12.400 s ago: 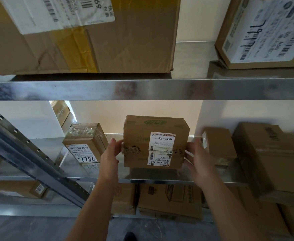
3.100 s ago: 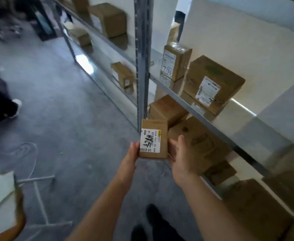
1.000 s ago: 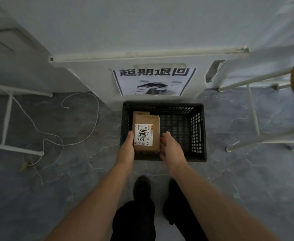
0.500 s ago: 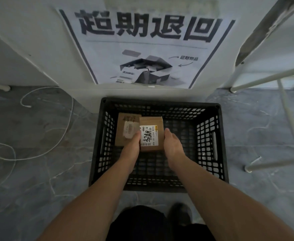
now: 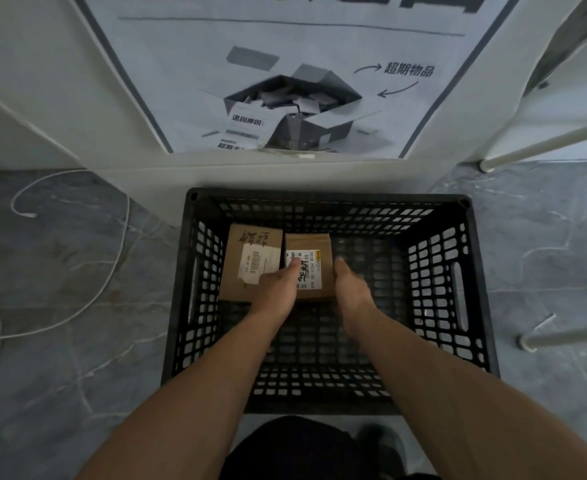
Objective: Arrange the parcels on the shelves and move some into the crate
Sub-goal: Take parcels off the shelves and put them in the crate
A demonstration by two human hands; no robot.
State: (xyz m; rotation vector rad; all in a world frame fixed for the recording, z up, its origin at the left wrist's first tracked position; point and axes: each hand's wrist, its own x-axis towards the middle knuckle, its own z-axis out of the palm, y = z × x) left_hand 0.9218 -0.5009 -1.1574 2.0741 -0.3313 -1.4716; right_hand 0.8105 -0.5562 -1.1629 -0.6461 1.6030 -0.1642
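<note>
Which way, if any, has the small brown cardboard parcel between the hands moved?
Yes: the held parcel sank into the black plastic crate beside another box.

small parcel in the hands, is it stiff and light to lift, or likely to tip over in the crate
Probably stiff: the small parcel is a square-edged cardboard box that shows no sag between the left hand and right hand. Likely light, given its compact build. Unlikely to tip: it lies flat beside the neighbouring parcel in the crate.
</note>
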